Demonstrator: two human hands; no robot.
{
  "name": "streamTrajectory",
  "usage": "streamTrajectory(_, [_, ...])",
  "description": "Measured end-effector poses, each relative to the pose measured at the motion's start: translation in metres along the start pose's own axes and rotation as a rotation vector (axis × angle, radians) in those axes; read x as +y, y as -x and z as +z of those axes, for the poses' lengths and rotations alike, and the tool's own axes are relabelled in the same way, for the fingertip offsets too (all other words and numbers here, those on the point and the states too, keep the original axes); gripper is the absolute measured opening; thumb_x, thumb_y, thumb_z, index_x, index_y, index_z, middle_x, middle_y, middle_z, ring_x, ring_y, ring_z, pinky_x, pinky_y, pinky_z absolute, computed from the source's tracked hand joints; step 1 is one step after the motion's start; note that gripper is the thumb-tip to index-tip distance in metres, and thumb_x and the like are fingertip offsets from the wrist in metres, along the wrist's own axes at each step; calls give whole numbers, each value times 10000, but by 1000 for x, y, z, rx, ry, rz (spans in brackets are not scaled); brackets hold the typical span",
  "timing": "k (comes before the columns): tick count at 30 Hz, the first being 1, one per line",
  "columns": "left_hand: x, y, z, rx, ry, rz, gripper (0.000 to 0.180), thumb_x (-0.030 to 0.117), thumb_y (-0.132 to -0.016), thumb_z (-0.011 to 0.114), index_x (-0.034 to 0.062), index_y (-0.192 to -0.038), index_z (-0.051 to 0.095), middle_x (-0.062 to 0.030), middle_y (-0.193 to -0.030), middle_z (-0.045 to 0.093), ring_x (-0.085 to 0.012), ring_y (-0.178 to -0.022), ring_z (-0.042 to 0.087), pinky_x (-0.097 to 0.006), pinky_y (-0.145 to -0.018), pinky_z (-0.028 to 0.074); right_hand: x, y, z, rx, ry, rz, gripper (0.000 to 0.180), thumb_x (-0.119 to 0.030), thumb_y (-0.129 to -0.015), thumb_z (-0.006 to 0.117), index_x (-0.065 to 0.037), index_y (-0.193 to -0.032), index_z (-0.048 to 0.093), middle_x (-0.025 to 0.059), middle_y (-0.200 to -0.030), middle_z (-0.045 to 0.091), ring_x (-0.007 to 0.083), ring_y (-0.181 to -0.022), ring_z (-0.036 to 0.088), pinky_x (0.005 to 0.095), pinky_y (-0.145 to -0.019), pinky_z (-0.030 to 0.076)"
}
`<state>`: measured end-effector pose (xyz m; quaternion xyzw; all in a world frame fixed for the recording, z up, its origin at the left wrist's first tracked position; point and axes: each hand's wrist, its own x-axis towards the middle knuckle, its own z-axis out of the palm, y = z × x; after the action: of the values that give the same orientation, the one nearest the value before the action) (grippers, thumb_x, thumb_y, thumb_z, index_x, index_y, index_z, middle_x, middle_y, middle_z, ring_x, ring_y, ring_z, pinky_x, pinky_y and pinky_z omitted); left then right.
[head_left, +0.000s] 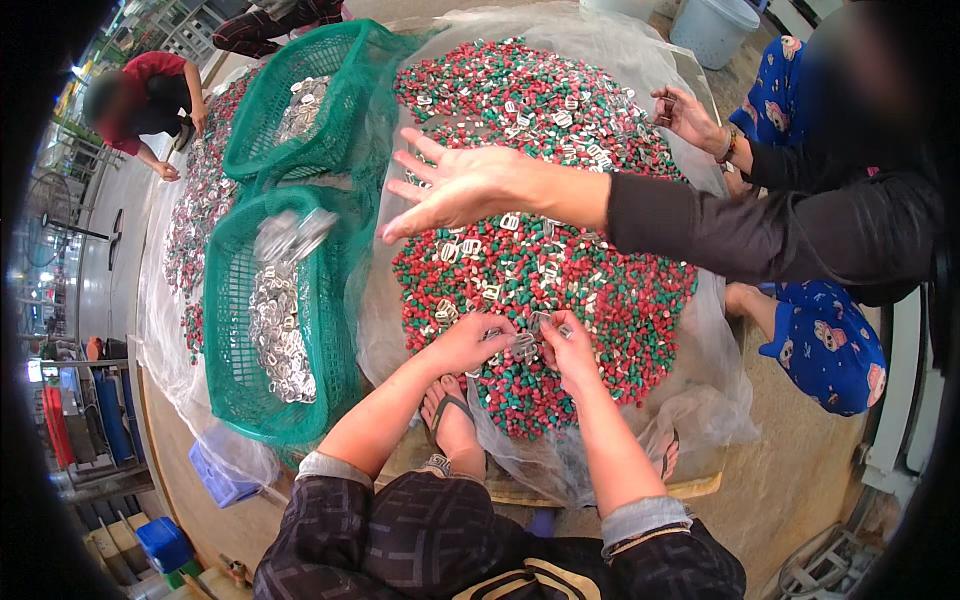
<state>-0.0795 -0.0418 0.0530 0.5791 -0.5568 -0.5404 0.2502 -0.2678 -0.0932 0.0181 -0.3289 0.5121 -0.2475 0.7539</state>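
Observation:
Just above the near part of a pile of small red, green and white pellets (620, 330), my two hands are close together. My left hand (468, 345) is closed, its curled fingers gripping pale metal buckles. My right hand (568, 352) pinches a buckle between thumb and fingers, with another showing by its fingertips. Several loose buckles (524, 346) are bunched between the hands; which hand bears each one I cannot tell. More flat, slotted buckles (466, 248) lie scattered over the pellets.
A co-worker's open hand (450, 187) reaches across from the right. Blurred buckles (295, 236) are in the air over the near green basket (225, 375), which holds a heap of buckles. Behind stands another green basket (250, 125). A second person (150, 95) bends at far left.

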Motion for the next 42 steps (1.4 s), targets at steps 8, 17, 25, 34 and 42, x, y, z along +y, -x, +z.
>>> streamTrajectory(8, [0, 0, 8, 66, -22, 6, 169, 167, -841, 583, 10, -897, 610, -91, -796, 638, -157, -753, 594, -304, -700, 461, -2, 10, 19, 32, -97, 84, 71, -145, -888, 555, -108, -894, 495, -20, -622, 526, 63, -462, 456, 216, -367, 298])
streamTrajectory(17, [29, 6, 13, 246, -553, 280, 129, 115, -771, 628, 75, -889, 597, -103, -773, 622, -287, -732, 613, -386, -614, 488, 13, -8, 3, 118, 417, -544, 100, -103, -855, 579, -69, -872, 486, -1, -621, 505, 77, -499, 458, 244, -422, 341])
streamTrajectory(25, [32, 5, 6, 185, -453, 284, 140, 104, -763, 634, 76, -894, 593, -104, -784, 623, -291, -739, 615, -383, -621, 485, -25, 17, 21, -98, -168, 43, 71, -116, -870, 581, -114, -868, 510, -25, -655, 530, 38, -516, 466, 207, -408, 329])
streamTrajectory(34, [28, 3, 27, 243, 489, 67, 156, 193, -911, 534, 40, -910, 561, 56, -669, 485, -31, -559, 391, -193, -487, 317, -35, 9, 26, 149, 230, -482, 62, -59, -859, 562, -46, -876, 503, 21, -690, 552, 66, -574, 500, 223, -489, 389])
streamTrajectory(42, [36, 4, 21, 112, 697, 52, 118, 173, -898, 551, 56, -913, 554, 38, -719, 515, -33, -568, 424, -181, -498, 333, -58, 33, 38, 114, 143, -335, 76, -41, -844, 571, -31, -887, 508, 9, -674, 520, 52, -572, 477, 225, -502, 380])
